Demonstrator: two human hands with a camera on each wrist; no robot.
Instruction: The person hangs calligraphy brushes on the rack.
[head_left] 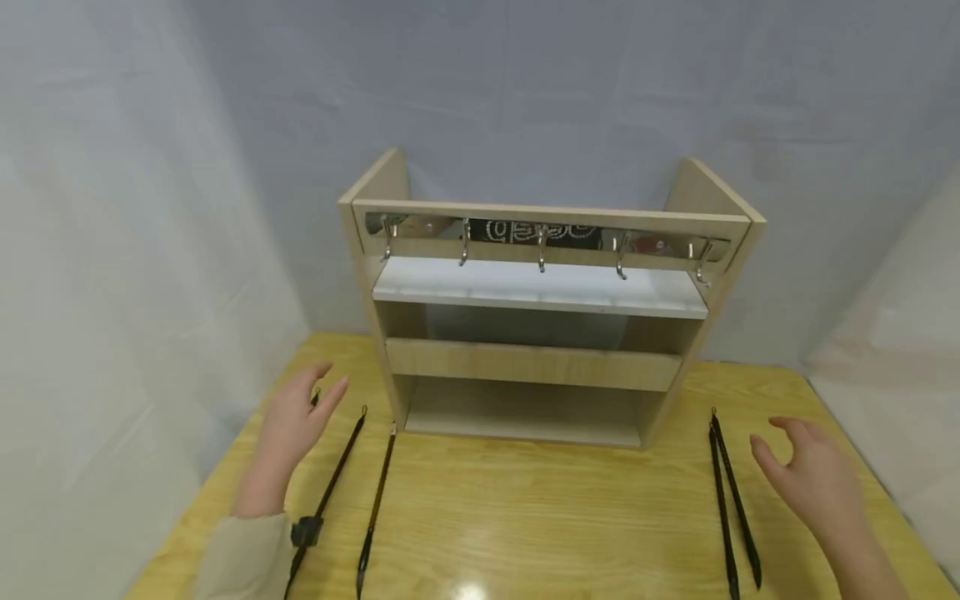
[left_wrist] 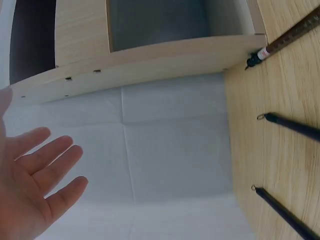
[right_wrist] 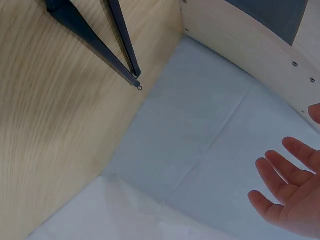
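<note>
My left hand (head_left: 291,421) hovers near the shelf's left side with its fingers spread and nothing in them. Around it, a dark calligraphy brush (head_left: 342,461) and a brown-handled brush (head_left: 377,500) lie on the table. A third brush (left_wrist: 285,212) shows in the left wrist view and is mostly hidden by the hand in the head view. On the other side, my right hand (head_left: 813,479) is held in the air, fingers relaxed and holding nothing. Just left of it lie two dark brushes (head_left: 722,500), their looped ends close together at the top.
A pale wooden shelf unit (head_left: 532,367) stands at the back of the yellow wood-grain table (head_left: 525,500). Across its top front runs a shiny metal strip with several hooks (head_left: 542,250). Grey-white cloth (head_left: 525,100) hangs behind and at the sides.
</note>
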